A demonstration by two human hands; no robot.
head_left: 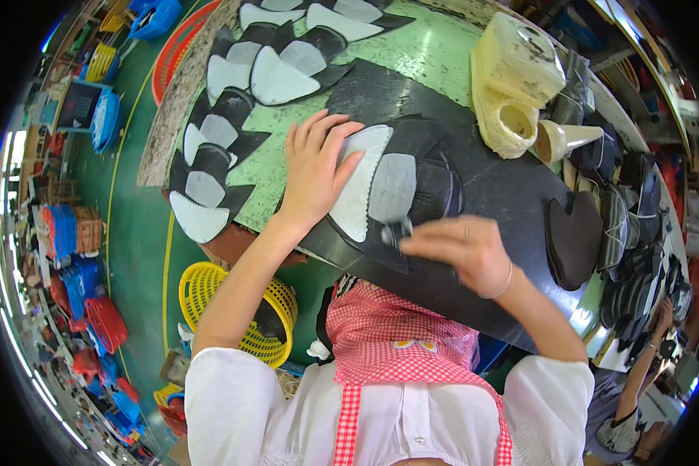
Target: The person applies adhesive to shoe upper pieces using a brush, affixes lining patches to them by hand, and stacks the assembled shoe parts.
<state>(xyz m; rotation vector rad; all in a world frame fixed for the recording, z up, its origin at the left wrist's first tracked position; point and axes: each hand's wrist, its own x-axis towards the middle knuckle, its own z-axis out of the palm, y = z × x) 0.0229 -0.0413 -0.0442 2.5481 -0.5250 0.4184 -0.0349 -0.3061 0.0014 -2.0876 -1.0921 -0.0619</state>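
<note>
On a black sheet (512, 194) lies a dark shoe-upper piece (431, 175) with a white, zigzag-edged panel (363, 182) and a grey patch (394, 186). My left hand (316, 159) rests flat on the left side of the white panel, fingers stretched out, holding nothing. At the lower edge of the grey patch, my right hand (462, 248) is closed on a small dark brush-like tool (397, 231). Its tip is smeared by motion, and its exact kind does not show clearly. Similar shoe-upper pieces (283, 74) lie overlapped in rows along the green tabletop's left side.
A yellowish glue-crusted container (516, 70) with a round opening stands at the far right, beside a pale funnel-shaped cup (567, 140). Dark cut pieces (573, 241) and bundles lie along the right. Below the table's left edge is a yellow basket (283, 307). Another person's arm (646, 357) shows at lower right.
</note>
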